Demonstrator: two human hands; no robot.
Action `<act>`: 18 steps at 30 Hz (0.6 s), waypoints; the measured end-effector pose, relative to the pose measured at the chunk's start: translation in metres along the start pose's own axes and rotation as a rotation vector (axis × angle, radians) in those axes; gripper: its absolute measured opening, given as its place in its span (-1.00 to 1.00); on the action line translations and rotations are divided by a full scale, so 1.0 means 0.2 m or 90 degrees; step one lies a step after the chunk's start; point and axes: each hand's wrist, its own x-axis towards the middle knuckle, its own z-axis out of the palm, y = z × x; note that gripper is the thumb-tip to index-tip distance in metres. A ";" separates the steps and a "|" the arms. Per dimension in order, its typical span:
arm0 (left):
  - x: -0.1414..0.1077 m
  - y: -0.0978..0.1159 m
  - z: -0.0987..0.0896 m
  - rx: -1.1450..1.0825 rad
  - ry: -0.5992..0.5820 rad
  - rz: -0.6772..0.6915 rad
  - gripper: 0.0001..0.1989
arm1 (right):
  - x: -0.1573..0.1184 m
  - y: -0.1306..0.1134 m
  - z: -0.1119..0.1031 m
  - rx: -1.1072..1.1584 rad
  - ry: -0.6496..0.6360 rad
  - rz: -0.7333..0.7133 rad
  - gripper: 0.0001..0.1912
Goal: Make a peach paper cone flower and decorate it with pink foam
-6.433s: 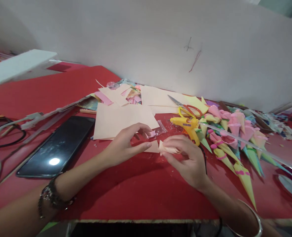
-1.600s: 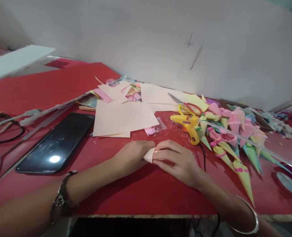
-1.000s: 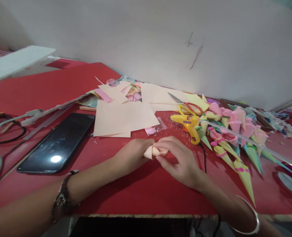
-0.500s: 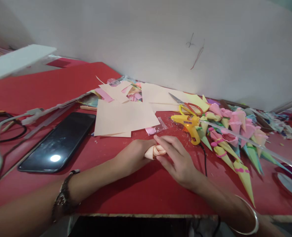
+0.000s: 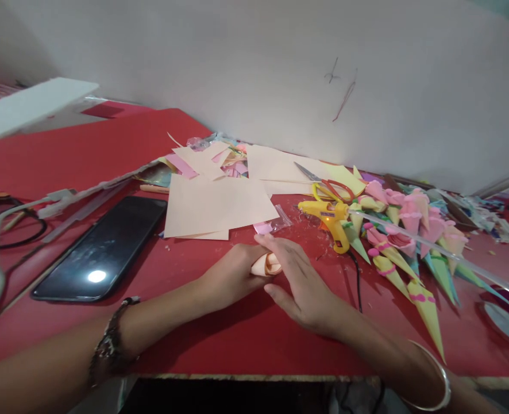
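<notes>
A small roll of peach paper (image 5: 263,265), its curled layers facing right, sits above the red table. Closed round its left side is my left hand (image 5: 232,276); the fingers behind the paper are hidden. My right hand (image 5: 301,282) is open beside it, fingers stretched together over the roll's right edge and the thumb apart below. Whether those fingers touch the paper, I cannot tell. Just beyond the hands lie flat peach paper sheets (image 5: 218,204). A yellow glue gun (image 5: 330,218) with a lit orange light rests to the right.
A black phone (image 5: 108,247) lies at left. Scissors (image 5: 323,184) rest on paper behind the glue gun. Several paper cones (image 5: 424,310) and pink paper flowers (image 5: 409,213) are heaped at right, near a roll of tape (image 5: 506,325). The wall stands behind.
My right hand's thumb and fingers have spread from their pinch on the roll's right end. The roll's opening looks wider. My left hand keeps its hold.
</notes>
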 end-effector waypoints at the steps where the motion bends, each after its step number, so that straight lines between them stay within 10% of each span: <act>1: 0.00 0.01 0.00 -0.017 0.004 -0.002 -0.95 | 0.00 0.00 0.00 0.029 0.010 0.010 -0.40; 8: 0.01 0.06 -0.02 -0.204 -0.027 -0.008 -0.75 | -0.01 0.01 0.00 0.165 0.067 0.090 -0.35; 15: 0.00 0.10 -0.01 -0.346 -0.280 -0.118 -0.89 | 0.01 0.01 -0.02 0.350 -0.008 0.059 -0.62; 18: 0.01 0.10 -0.01 -0.323 -0.229 -0.067 -0.89 | 0.01 0.01 -0.02 0.370 0.028 0.067 -0.70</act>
